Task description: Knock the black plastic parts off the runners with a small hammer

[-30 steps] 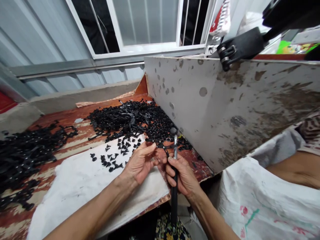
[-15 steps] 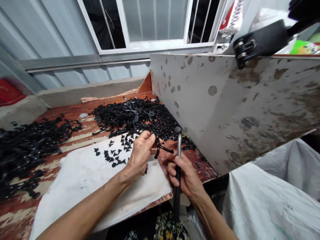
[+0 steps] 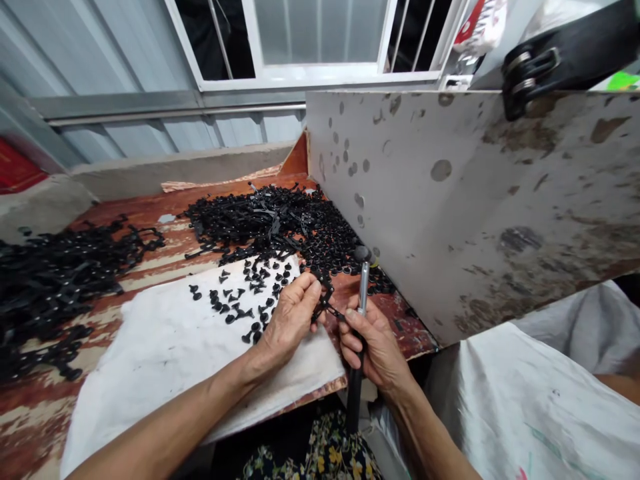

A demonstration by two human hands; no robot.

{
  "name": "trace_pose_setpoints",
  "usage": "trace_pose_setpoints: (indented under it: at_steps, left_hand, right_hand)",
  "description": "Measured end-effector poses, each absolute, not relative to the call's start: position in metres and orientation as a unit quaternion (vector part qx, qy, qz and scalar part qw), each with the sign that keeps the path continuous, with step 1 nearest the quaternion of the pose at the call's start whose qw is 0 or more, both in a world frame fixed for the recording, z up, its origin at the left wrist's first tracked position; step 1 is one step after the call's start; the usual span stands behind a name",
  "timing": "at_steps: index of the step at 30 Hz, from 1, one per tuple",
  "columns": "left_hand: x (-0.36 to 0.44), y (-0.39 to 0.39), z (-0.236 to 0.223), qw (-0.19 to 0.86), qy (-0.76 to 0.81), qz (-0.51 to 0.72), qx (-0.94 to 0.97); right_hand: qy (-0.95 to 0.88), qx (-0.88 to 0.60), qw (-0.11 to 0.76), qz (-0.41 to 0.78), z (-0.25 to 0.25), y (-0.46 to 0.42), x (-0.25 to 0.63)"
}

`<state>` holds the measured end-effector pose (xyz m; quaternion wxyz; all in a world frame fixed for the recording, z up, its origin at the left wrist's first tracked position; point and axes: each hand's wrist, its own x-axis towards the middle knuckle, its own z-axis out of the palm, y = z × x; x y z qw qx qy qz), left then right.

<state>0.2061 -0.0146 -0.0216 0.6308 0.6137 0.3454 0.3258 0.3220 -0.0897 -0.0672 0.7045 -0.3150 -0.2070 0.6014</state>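
Note:
My left hand (image 3: 291,317) pinches a strand of black moulded plastic pieces (image 3: 324,298) at its fingertips. My right hand (image 3: 375,347) grips a black-handled tool (image 3: 355,393) upright, with its steel shaft (image 3: 363,287) rising to a dark round head (image 3: 362,253). The strand hangs just left of the shaft and nearly touches it. Several loose black pieces (image 3: 245,297) lie on a white cloth (image 3: 200,367) beneath my left hand. A large heap of black pieces (image 3: 265,227) lies beyond, against the metal panel.
A second black heap (image 3: 50,280) lies at the left on the worn red-painted wooden table (image 3: 150,212). A stained metal panel (image 3: 450,200) stands to the right, with a black hinge (image 3: 530,80) on its top edge. White sacks (image 3: 525,400) sit at lower right.
My left hand has moved the strand closer to the tool's shaft. More loose pieces lie on the cloth. The view has shifted slightly, and my right hand still holds the tool.

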Motion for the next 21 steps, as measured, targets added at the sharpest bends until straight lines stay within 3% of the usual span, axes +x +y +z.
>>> trace_pose_setpoints:
  at_steps: [12,21]
  left_hand:
    - [0.189,-0.013,-0.014,0.614,0.367,0.263,0.647]
    - [0.076,-0.007,-0.005,0.613,0.533,0.252,0.526]
  right_hand:
    - [-0.219,-0.343,0.653,0.638,-0.065,-0.097,0.321]
    - [-0.23,-0.39,0.646,0.615,-0.063,-0.097,0.321]
